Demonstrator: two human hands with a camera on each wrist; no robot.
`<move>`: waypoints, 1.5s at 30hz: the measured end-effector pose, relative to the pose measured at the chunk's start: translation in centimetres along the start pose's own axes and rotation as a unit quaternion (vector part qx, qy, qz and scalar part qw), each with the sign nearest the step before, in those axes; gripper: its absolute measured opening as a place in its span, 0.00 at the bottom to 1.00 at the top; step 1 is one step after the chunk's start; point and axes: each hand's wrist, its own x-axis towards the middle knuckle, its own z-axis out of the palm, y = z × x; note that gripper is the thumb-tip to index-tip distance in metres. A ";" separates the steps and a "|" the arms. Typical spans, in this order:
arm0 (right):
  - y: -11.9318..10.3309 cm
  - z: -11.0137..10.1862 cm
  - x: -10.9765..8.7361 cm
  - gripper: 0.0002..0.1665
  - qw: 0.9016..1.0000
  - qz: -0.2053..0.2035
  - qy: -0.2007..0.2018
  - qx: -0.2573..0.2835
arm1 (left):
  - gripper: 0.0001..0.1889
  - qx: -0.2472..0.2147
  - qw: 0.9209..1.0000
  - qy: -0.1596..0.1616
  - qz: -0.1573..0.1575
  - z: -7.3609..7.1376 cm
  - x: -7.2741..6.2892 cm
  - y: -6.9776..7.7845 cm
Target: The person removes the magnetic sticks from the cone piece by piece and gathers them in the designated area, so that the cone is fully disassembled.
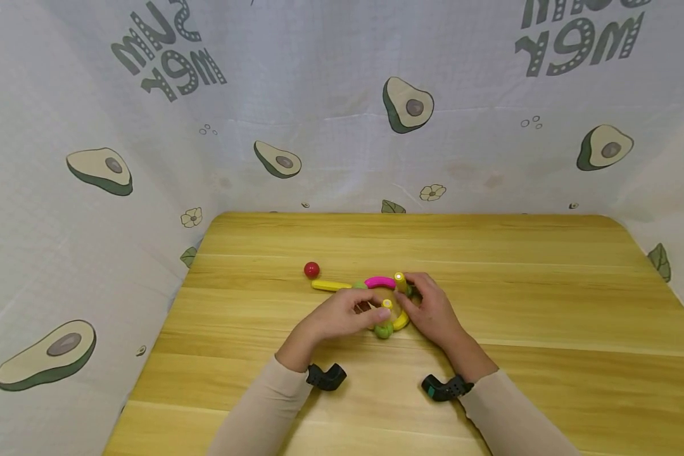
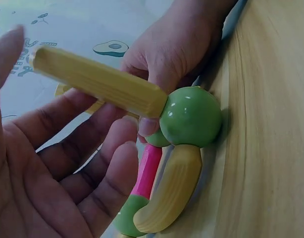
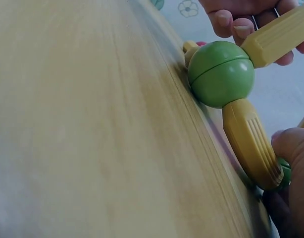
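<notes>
Our sleeves [image 1: 265,405] take up the near side of the table [image 1: 547,285], and beyond them our left hand [image 1: 342,313], fingers loose, touches the upright yellow stick [image 1: 387,305] on the near green ball [image 1: 384,330] of the toy ring [image 1: 401,321]. The ring lies well in from the left and right edges, and our right hand [image 1: 433,310] grips its far green ball [image 2: 158,141]. Farther left, a flat yellow stick [image 1: 332,285] and a red ball [image 1: 311,270] flank the ring, before the curtain [image 1: 330,126] at the far edge.
</notes>
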 end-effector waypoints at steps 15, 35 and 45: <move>0.1 0.1 -0.2 0.21 0.999 -0.020 0.032 0.016 | 0.08 0.068 0.997 -0.030 0.010 0.4 0.1 0.0; -0.3 -0.1 -0.1 0.15 0.996 0.004 0.044 0.071 | 0.32 0.243 0.968 0.055 -0.037 1.2 0.4 -0.8; -0.3 -0.2 0.0 0.18 1.000 -0.006 0.010 0.016 | 0.27 0.237 0.967 0.089 -0.033 1.3 0.4 -0.2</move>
